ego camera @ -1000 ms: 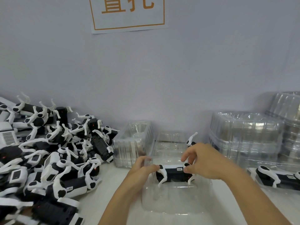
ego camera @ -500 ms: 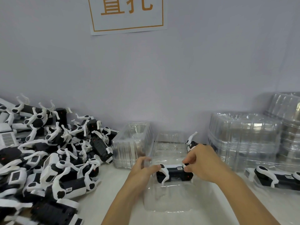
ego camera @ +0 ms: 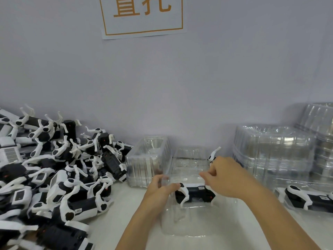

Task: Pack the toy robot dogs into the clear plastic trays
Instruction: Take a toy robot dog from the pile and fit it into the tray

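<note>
A black-and-white toy robot dog (ego camera: 195, 193) lies on its side inside a clear plastic tray (ego camera: 194, 224) on the white table in front of me. My left hand (ego camera: 161, 188) grips the dog's left end, thumb by its white leg joint. My right hand (ego camera: 223, 177) holds the dog's right end with curled fingers and hides that part. One white leg (ego camera: 214, 154) sticks up behind my right hand.
A large heap of toy robot dogs (ego camera: 59, 170) fills the left side. Empty clear trays (ego camera: 147, 157) stand behind the work tray. Tall stacks of trays (ego camera: 273, 152) stand at the right. Another dog in a tray (ego camera: 306, 198) lies at the far right.
The dog has sunk slightly lower into the tray, and both hands have stayed on its ends with small finger shifts.
</note>
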A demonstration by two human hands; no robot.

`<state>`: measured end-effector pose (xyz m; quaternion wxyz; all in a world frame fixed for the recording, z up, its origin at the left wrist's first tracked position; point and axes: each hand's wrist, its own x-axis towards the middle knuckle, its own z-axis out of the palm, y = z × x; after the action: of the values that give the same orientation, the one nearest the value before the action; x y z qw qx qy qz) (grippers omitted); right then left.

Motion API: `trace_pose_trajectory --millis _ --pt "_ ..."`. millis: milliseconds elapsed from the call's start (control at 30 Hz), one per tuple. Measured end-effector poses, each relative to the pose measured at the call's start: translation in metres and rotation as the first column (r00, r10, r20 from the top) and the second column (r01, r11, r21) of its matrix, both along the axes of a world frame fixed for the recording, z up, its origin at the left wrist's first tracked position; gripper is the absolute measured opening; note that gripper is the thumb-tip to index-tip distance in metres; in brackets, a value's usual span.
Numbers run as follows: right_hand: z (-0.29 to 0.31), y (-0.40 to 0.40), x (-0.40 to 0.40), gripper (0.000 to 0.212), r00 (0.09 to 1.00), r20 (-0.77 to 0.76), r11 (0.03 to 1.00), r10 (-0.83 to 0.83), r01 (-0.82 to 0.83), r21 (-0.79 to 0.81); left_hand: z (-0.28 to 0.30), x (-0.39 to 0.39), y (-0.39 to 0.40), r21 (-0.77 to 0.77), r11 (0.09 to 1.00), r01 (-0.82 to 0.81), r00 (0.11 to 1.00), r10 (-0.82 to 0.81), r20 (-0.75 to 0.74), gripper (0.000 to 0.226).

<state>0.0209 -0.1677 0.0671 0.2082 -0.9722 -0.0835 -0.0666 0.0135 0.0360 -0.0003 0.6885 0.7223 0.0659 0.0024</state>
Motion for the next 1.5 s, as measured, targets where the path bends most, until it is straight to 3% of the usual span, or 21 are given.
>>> trace_pose_trajectory --millis 200,333,500,733,967,1067,1233,1367,1500 --pt "-0.008 0.028 -0.011 0.044 0.966 -0.259 0.987 0.008 -0.050 -0.154 0.003 -0.004 -0.002 -0.013 1.000 0.011 1.000 -0.011 0.017 0.042" --pt "-0.002 0.025 -0.011 0.058 0.941 -0.338 0.997 0.016 -0.043 -0.070 0.003 -0.004 -0.001 -0.008 1.000 0.019 0.999 -0.019 0.028 0.044" --pt "-0.004 0.015 -0.011 0.057 0.913 -0.392 0.993 0.111 -0.088 0.075 0.003 -0.004 -0.001 -0.009 1.000 0.004 1.000 -0.004 0.022 0.040" --pt "-0.004 0.008 -0.008 0.054 0.920 -0.361 0.984 0.152 -0.107 0.143 0.003 -0.004 0.000 -0.010 1.000 0.009 1.000 -0.008 0.014 0.039" --pt "-0.007 0.011 -0.001 0.045 0.978 -0.072 0.956 0.194 -0.172 0.239 0.002 -0.005 0.001 0.001 1.000 0.010 1.000 -0.010 0.012 0.040" --pt "-0.012 0.017 -0.004 0.041 0.954 -0.127 0.953 0.271 -0.248 0.173 0.003 -0.005 0.001 0.010 1.000 0.007 1.000 -0.007 0.008 0.039" --pt "-0.019 0.024 -0.006 0.057 0.969 -0.089 0.964 0.232 -0.241 -0.113 0.002 -0.005 0.000 0.002 1.000 -0.011 1.000 0.011 -0.001 0.039" --pt "-0.020 0.026 -0.007 0.056 0.968 -0.125 0.965 0.218 -0.233 -0.117 0.002 -0.005 0.000 -0.002 1.000 -0.010 1.000 0.010 -0.015 0.038" --pt "-0.024 0.026 -0.002 0.051 0.978 -0.049 0.977 0.203 -0.205 -0.055 0.001 -0.003 0.000 0.006 1.000 -0.010 1.000 0.010 -0.016 0.038"
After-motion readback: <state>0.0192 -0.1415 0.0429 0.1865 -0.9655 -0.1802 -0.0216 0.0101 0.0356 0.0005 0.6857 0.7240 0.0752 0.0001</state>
